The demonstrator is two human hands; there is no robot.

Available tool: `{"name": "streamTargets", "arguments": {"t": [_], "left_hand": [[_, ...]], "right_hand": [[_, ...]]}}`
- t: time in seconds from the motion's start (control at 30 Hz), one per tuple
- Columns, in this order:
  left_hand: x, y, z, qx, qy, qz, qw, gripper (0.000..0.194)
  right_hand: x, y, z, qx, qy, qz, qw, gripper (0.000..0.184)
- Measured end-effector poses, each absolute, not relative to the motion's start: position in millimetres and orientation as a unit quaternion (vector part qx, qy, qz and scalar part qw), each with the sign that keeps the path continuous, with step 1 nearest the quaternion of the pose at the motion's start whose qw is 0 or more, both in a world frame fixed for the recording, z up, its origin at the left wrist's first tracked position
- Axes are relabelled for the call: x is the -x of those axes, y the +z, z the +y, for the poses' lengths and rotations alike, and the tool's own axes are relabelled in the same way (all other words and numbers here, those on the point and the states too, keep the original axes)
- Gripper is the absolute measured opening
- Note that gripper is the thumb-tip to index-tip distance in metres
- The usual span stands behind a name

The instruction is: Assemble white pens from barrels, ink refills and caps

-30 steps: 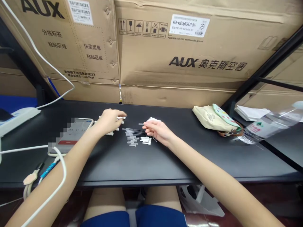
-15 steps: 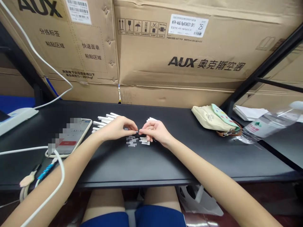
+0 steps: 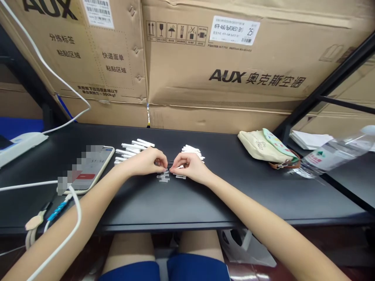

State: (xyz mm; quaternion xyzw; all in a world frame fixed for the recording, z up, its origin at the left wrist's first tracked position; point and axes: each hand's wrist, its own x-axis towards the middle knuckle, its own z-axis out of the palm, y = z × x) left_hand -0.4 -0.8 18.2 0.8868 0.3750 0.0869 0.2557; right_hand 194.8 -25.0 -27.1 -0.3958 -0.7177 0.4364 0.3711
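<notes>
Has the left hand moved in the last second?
Yes. Against the phone, the left hand has moved right and nearer the front edge of the table.

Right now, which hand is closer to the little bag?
The right hand. It is to the left of the bag, not touching it. The left hand is farther off, on the other side of the right hand from the bag.

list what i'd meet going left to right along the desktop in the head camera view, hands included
white power strip → phone → left hand → right hand → cream pouch → clear plastic bottle
</notes>
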Motion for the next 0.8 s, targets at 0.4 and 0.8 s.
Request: {"name": "streamTargets", "arguments": {"t": [0.4, 0.8], "left_hand": [[0.1, 19.2, -1.0, -0.889, 0.077, 0.377, 0.249, 0.013], [2.8, 23.7, -2.8, -0.877, 0.051, 0.377, 0.293, 0.020]], "right_hand": [[-196.3, -27.0, -23.5, 0.397, 0.381, -0.757, 0.352, 0.006], [-195.4, -24.5, -25.7, 0.412, 0.342, -0.771, 0.345, 0.004]]}}
